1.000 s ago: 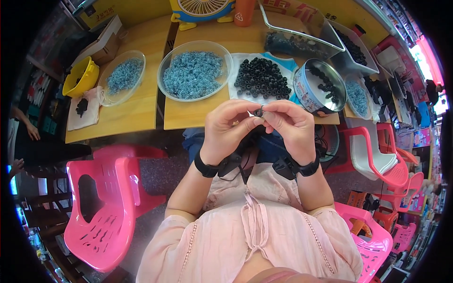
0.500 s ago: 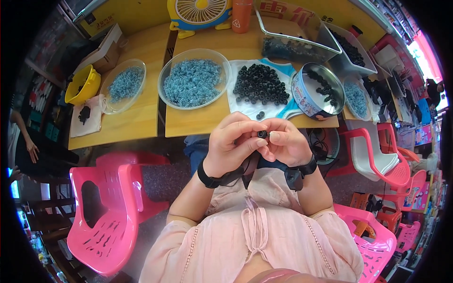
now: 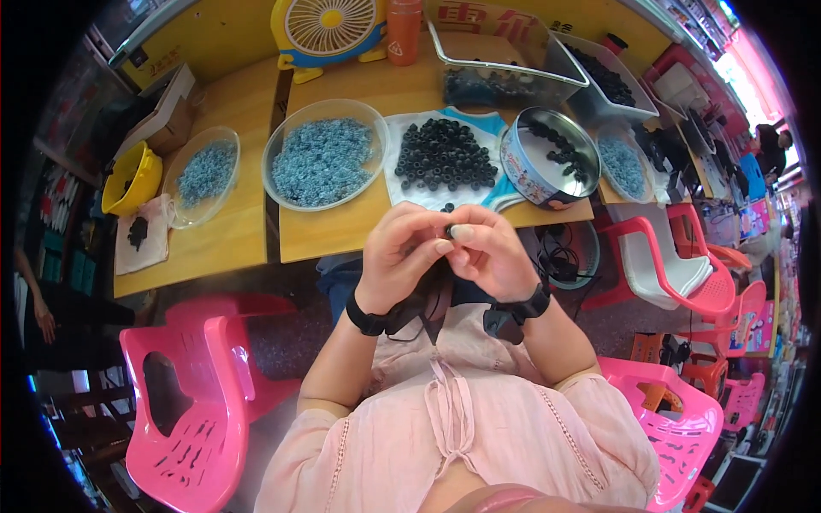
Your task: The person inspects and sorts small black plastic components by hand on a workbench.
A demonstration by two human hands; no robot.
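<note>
While the left hand (image 3: 400, 255) and right hand (image 3: 494, 258) meet fingertip to fingertip, nearly closed around one small black bead (image 3: 449, 231) — its hole's direction too small to tell — the bead pile (image 3: 447, 156) lies straight beyond both, on the white cloth (image 3: 405, 196).

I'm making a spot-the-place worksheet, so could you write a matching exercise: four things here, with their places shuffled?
Things
1. Held black piece
2. Central heap of black pieces
3. Largest heap of blue pieces
4. Fan

Places
A. In a round clear tray
B. Beside an orange cup
C. Between the fingertips of the left hand and right hand
D. On a white-and-blue cloth

Pairs: 1-C, 2-D, 3-A, 4-B
</note>
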